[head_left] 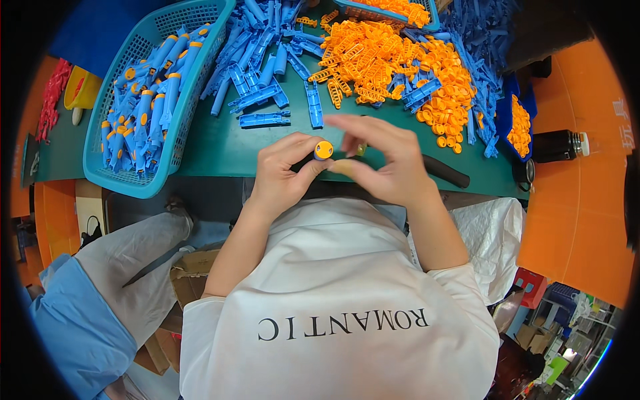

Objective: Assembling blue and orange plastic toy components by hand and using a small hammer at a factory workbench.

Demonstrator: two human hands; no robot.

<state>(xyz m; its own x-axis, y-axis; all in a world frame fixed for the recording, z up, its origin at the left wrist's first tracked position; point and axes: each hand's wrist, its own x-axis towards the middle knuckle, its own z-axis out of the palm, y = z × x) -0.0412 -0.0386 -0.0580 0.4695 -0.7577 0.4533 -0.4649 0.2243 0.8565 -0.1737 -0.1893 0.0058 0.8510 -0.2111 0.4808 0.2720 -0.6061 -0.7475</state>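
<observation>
White shirt (340,300) nearest camera. Left hand (283,175) clamped on blue tube with orange cap (323,150), above near desk (220,143) edge. Right hand (387,163): fingers curled, pinching small part; grip unclear. Basket (200,80) far left.

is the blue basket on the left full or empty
Fairly full. The blue basket holds a heap of blue and orange assembled pieces that reaches well up its mesh walls, not above the rim.
</observation>
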